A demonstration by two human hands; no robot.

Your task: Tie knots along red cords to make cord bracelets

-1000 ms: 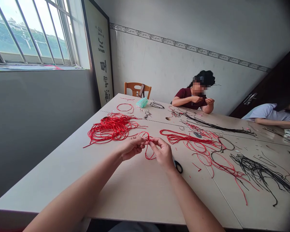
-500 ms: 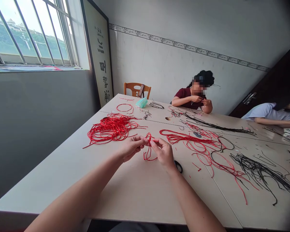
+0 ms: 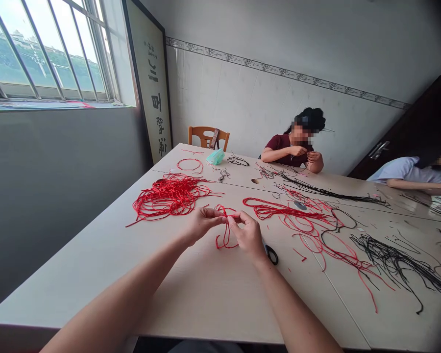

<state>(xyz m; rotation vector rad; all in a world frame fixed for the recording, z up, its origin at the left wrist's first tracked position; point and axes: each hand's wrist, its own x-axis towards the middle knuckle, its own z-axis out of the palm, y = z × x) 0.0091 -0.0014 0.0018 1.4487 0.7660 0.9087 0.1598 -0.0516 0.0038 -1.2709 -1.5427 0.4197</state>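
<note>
Above the pale table (image 3: 191,294), a thin red cord (image 3: 227,235) hangs in loops between my two hands. My left hand (image 3: 204,224) pinches it from the left between thumb and fingers. My right hand (image 3: 247,233) pinches the same cord from the right, its fingertips close to those of my left hand. The cord's lower loop and ends dangle below the fingertips. Partly behind my right wrist lie scissors with a black handle (image 3: 272,255). A heap of red cords (image 3: 169,196) rests to the left, beyond my left hand.
Red cord bundles (image 3: 286,208) and black cords (image 3: 397,260) spread over the right side. Farther back are a green crumpled bag (image 3: 215,157) and a wooden chair (image 3: 208,137). One person (image 3: 279,149) sits across the table, another person (image 3: 400,171) at the right.
The fingers of my left hand have shifted their pinch and look straighter. The hanging cord loop has dropped slightly and swung a little to the left.
</note>
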